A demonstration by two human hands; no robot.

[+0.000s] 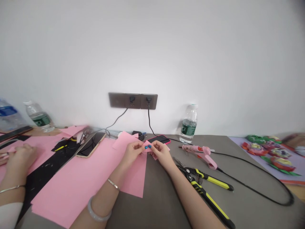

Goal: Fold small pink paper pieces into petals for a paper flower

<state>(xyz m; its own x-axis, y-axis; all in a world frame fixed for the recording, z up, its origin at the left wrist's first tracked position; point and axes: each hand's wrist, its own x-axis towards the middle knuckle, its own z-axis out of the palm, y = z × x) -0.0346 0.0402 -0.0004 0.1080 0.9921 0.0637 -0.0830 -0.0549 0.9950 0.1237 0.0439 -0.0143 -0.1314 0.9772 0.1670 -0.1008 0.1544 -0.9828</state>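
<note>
Both of my hands pinch a small folded piece of pink paper [147, 148] between thumbs and fingertips, just above the table. My left hand [133, 151] comes in from the left, over the large pink paper sheets [95, 171]. On the other side my right hand [161, 153] grips the piece's right part, its fingers partly hidden behind the paper. A phone in a pink case [159, 139] lies just behind my hands. To the right of my right arm are yellow and black pliers [202, 181] and a pink hot glue gun [200, 153] with its cord.
A water bottle [189, 125] stands by the wall. Another phone [91, 144] rests on the pink sheets. Crumpled paper flowers [277, 152] sit at the far right. Cables run from the wall sockets [140, 101]. At the left, a co-worker's hand [22, 157] rests over pink paper.
</note>
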